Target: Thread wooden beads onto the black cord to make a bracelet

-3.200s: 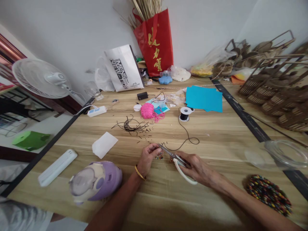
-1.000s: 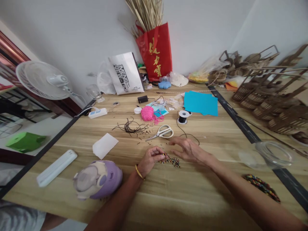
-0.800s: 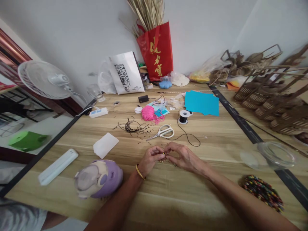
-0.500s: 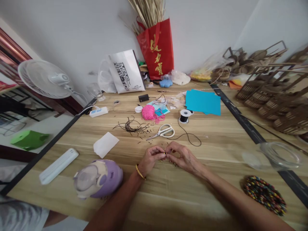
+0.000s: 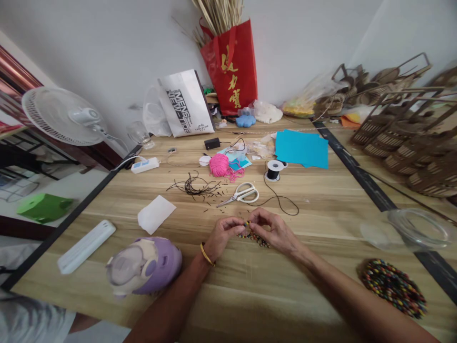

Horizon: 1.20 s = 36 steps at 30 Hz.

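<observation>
Fingers of my left hand (image 5: 225,233) and my right hand (image 5: 271,229) are pinched close together over the table. Between them shows a string of small coloured beads (image 5: 257,239), which hangs below the fingertips in a short row. Both hands appear closed on the bead string; its exact ends are hidden by the fingers. Just beyond lie white-handled scissors (image 5: 246,193), with black cord (image 5: 282,205) running from a spool (image 5: 274,170) towards my right hand. A heap of cut black cords (image 5: 194,185) rests to the left of the scissors.
A purple and cream bottle (image 5: 159,267) stands beside my left forearm. Near it are a white paper (image 5: 156,213) and a white bar-shaped device (image 5: 86,247). A coil of coloured beads (image 5: 392,288) lies right of my right forearm. Pink yarn (image 5: 219,165) and blue sheets (image 5: 302,149) lie farther back.
My fingertips have moved slightly apart, and more of the bead string now shows between and below them. The camera view has shifted a little.
</observation>
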Tool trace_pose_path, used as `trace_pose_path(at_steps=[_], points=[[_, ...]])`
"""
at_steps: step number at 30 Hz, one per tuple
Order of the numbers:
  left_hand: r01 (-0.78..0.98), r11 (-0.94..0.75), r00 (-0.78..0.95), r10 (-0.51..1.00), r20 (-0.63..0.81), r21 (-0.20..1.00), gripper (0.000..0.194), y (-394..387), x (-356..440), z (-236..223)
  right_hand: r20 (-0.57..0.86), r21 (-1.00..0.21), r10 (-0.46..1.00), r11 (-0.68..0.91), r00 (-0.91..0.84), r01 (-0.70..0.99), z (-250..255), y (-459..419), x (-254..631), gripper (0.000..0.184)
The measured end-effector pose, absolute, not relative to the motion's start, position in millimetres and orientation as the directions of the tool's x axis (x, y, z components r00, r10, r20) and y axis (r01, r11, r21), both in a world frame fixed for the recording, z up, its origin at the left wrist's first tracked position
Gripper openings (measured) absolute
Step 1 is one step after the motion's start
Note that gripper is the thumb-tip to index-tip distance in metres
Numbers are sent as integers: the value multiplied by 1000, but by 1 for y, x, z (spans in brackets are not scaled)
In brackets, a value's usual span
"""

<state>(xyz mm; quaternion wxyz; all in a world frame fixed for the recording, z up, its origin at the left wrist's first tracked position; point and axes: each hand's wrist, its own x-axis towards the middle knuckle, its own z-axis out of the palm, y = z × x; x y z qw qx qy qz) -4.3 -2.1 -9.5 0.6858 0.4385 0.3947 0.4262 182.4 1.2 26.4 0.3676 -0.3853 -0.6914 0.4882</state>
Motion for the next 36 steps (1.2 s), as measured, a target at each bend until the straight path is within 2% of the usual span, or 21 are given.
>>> trace_pose_path(at_steps=[4,15,22,28,36], points=[[-226,234,327,933,-152,946,18,-2,-5,-10,79,-981,887,149,-454,121,24,1,182,18],[-230,202,369,923,-106,952,18,-3,-4,-5,25,-996,880,65,-475,69,22,0,180,24],[-140,238,352,919,-176,961,19,-3,-3,-3,72,-995,918,95,-390,40,19,3,179,29],[-125,194,360,923,-138,973,18,-3,-2,1,27,-1000,901,31,-432,3,21,1,177,35],[-146,203,365,921,-138,968,18,-5,-3,1,22,-1000,907,16,-421,-18,27,-1,175,32]])
